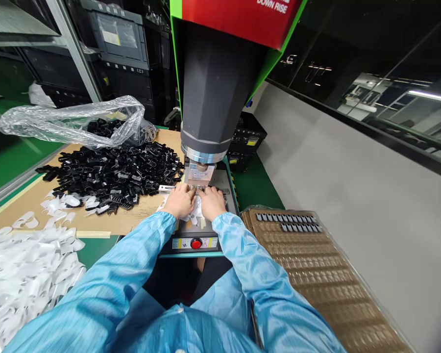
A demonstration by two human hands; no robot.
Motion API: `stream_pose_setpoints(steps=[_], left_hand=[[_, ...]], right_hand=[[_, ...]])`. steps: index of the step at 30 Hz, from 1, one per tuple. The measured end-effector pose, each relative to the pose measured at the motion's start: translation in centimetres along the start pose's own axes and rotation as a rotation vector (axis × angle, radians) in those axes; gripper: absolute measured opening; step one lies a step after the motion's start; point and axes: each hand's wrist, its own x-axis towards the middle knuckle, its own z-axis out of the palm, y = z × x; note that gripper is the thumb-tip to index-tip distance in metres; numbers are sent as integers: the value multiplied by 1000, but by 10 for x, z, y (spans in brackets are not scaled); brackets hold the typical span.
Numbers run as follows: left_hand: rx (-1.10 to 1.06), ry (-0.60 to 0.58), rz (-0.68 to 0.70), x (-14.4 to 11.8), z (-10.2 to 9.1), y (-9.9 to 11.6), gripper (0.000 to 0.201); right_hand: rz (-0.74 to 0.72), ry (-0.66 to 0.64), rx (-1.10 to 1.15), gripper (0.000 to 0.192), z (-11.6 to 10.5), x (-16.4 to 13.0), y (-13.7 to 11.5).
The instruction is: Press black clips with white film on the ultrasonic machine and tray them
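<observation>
Both hands sat on the base plate beneath the big grey cylindrical press head; the left hand and right hand were curled, fingertips pinching a small white flat plastic piece between them; left of the press, a glossy heap of black plastic clips spilled over brown cardboard; right of it, a ribbed tan blister tray held dark parts.
</observation>
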Motion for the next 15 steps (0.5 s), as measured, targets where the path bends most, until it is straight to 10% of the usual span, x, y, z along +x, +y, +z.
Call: stream_pose_setpoints(steps=[9,15], left_hand=[[-46,-3,-47,-10,-21,14,41],[-63,171,-239,-74,-52,-47,37]], right_hand=[[6,-19,-25,56,-5,-3,2],[35,34,-1,48,-4,3,-2]])
